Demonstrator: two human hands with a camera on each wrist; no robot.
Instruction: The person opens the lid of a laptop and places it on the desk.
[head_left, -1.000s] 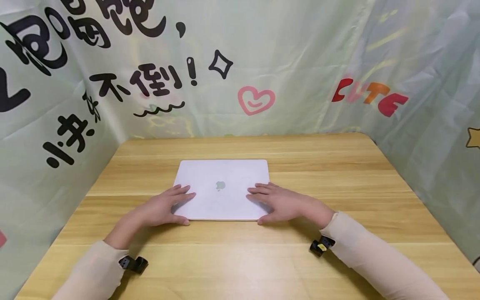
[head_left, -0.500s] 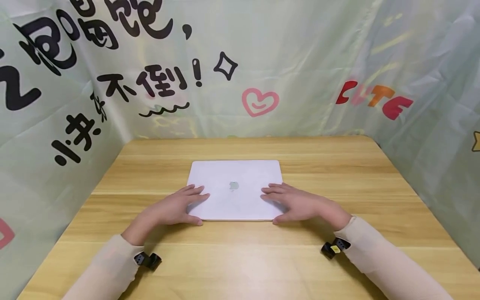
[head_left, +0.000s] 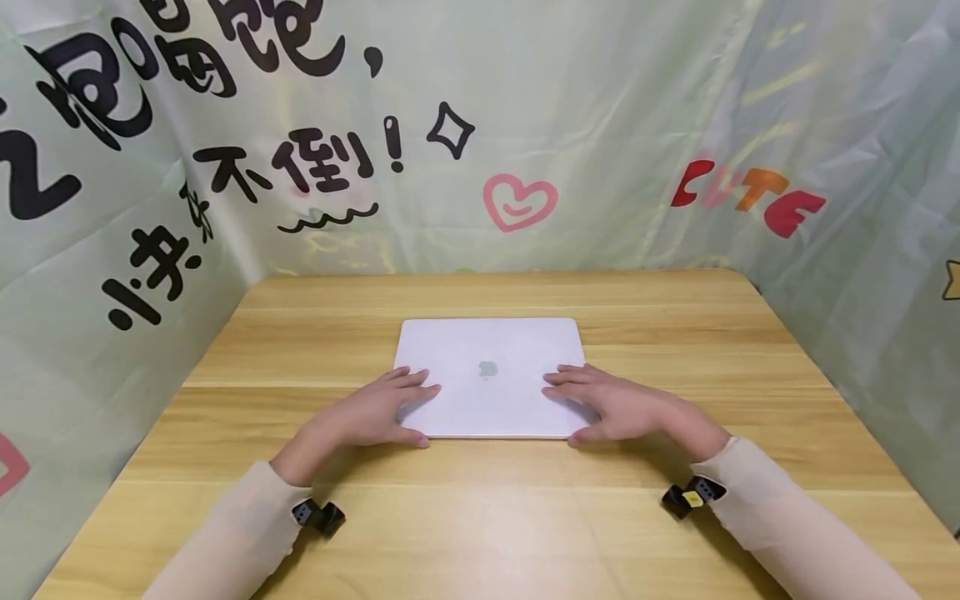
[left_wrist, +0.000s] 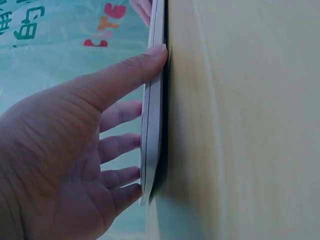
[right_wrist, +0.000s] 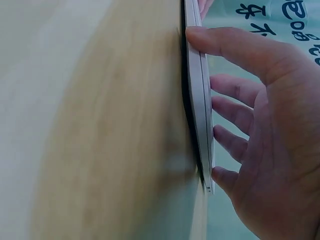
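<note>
A closed silver laptop (head_left: 487,400) with an apple logo lies flat on the wooden table. My left hand (head_left: 382,410) rests over its left front corner, fingers spread on the lid. In the left wrist view that thumb (left_wrist: 156,52) presses the front edge, while the fingertips (left_wrist: 134,139) touch the lid. At the right front corner, my right hand (head_left: 611,406) lies in much the same way. The right wrist view has its thumb (right_wrist: 199,37) against the front edge and its fingertips (right_wrist: 218,131) on the lid. The laptop's underside is hidden.
The wooden table (head_left: 495,517) stretches around the laptop on all sides. Behind it and at both sides hangs a pale green cloth (head_left: 600,100) printed with lettering and a pink heart. A small black camera (head_left: 318,517) sits on each wrist, close over the table.
The laptop has slid to the right across the table, both hands moving along with it in the same hold. The head view also shifted slightly at first.
</note>
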